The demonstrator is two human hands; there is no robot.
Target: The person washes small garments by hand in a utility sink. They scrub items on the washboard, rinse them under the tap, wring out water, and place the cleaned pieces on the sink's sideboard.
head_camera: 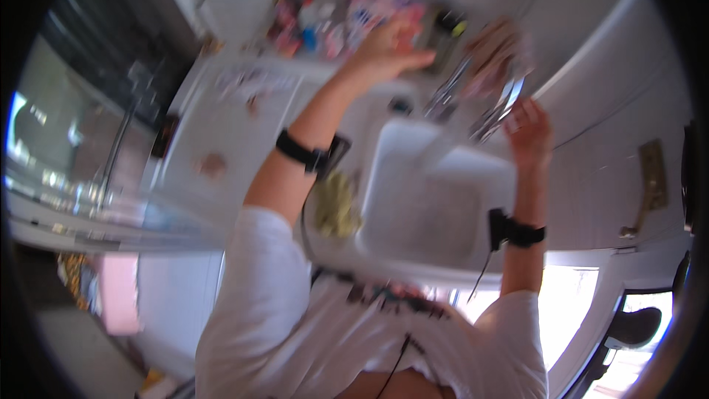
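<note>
My left hand (388, 50) reaches over the back ledge, its thumb spread from the fingers. Its fingertips overlap a pink plastic package (372, 3); blur hides whether they touch it. At the right, my right hand (529, 127) has bent fingers beside a chrome tap fitting (493, 116); contact is unclear. A second chrome fitting (443, 97) stands to its left. Between and behind them is a crumpled pinkish-brown item (493, 55), too blurred to name. Below both hands lies a white rectangular sink basin (376, 177).
A yellow-green cloth (335, 205) lies on the white counter (249, 144) left of the basin. Several bottles (310, 27) crowd the back ledge. A dark item with a yellow part (451, 22) stands near the wall. Glass panels (111, 177) border the left side.
</note>
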